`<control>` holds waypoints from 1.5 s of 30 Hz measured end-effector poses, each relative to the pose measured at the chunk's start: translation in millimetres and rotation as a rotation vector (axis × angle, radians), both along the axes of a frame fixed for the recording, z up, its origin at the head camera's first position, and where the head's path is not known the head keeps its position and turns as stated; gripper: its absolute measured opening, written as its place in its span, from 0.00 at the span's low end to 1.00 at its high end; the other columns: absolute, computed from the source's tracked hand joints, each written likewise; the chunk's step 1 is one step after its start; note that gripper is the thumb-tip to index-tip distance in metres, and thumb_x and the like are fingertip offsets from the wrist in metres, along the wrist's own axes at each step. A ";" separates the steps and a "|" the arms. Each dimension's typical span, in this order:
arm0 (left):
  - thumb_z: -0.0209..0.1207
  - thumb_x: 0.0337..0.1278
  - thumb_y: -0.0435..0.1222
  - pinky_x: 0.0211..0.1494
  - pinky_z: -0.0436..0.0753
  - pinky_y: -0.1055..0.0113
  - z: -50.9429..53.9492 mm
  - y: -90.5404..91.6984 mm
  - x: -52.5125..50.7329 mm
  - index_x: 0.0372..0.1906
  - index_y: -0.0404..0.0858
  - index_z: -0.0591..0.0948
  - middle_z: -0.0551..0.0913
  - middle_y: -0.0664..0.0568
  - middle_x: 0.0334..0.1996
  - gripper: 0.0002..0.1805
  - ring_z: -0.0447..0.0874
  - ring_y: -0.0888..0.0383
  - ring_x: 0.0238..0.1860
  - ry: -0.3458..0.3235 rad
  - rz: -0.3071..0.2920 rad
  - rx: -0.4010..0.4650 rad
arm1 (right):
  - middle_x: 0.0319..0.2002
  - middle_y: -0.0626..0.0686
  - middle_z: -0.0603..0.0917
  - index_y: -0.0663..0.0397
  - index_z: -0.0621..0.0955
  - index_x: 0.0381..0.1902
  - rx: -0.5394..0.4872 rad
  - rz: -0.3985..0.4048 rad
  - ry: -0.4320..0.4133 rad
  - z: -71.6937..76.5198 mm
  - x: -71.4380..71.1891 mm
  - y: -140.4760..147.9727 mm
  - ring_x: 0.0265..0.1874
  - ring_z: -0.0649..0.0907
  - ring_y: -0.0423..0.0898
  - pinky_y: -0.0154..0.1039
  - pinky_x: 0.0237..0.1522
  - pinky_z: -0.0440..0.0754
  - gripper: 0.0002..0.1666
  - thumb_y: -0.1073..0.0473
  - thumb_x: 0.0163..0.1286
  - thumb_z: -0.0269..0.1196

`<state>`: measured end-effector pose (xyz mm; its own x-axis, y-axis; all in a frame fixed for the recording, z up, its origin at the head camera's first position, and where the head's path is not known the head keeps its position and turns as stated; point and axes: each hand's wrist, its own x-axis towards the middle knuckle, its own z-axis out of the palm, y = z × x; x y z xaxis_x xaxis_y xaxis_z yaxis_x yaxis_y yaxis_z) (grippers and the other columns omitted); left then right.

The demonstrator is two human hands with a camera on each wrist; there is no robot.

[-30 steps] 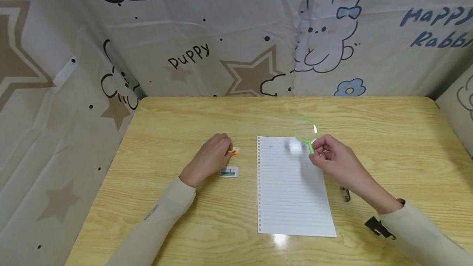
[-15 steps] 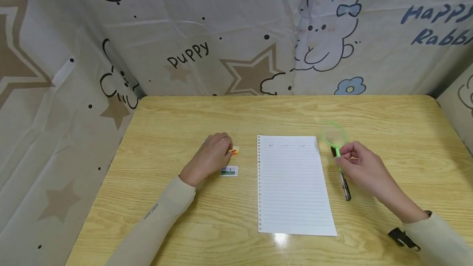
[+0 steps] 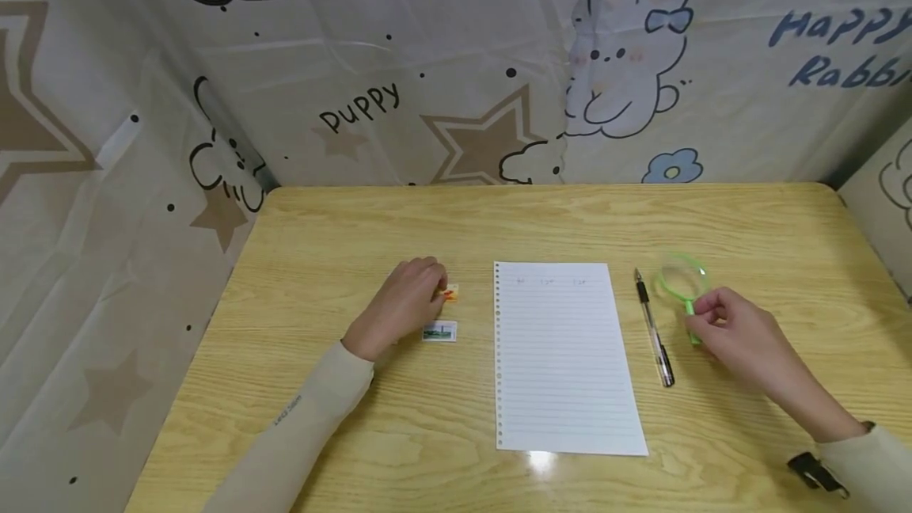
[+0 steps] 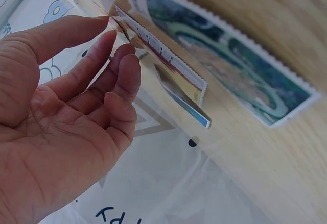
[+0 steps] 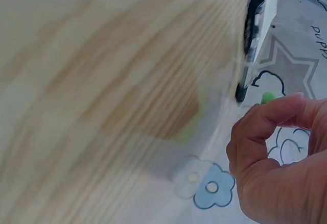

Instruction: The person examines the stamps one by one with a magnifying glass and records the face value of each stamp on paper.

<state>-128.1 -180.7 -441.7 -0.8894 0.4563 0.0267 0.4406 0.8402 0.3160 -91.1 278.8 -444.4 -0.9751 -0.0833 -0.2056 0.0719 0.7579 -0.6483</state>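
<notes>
My right hand point(image 3: 741, 331) pinches the handle of a green-rimmed magnifying glass point(image 3: 688, 309) low over the table's right side. In the right wrist view only the green handle end point(image 5: 268, 97) clearly shows beyond the curled fingers. On the left, my left hand point(image 3: 402, 303) rests over small postage stamps, fingertips at an orange-and-yellow stamp point(image 3: 451, 293) and partly covering it. A green landscape stamp point(image 3: 439, 331) lies just nearer. The left wrist view shows relaxed, bent fingers close to a stamp's edge, plus a curled stamp with a blue edge point(image 4: 191, 109).
A lined, punched sheet of paper point(image 3: 563, 370) with faint writing at its top lies mid-table. Between it and the magnifying glass is a black-capped clear pen point(image 3: 654, 331). A patterned cloth wall point(image 3: 456, 62) borders the wooden table point(image 3: 342, 220) at the back and left.
My right hand has carried the magnifying glass rightward and nearer, from above the paper, past the pen, to the pen's right. The left hand has stayed over the stamps.
</notes>
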 end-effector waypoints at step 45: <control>0.79 0.50 0.65 0.71 0.70 0.41 1.6 48.9 44.5 0.67 0.36 0.76 0.68 0.40 0.78 0.50 0.67 0.40 0.71 -0.077 -0.290 -0.132 | 0.42 0.57 0.84 0.71 0.79 0.56 0.014 0.048 0.250 -7.3 7.2 -0.9 0.37 0.80 0.40 0.27 0.35 0.75 0.20 0.58 0.80 0.66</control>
<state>-83.7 -131.8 -440.2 -0.7193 0.6857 -0.1115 0.6464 0.7194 0.2543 -83.9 277.9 -451.7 -0.9908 -0.1291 0.0400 -0.1253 0.7660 -0.6305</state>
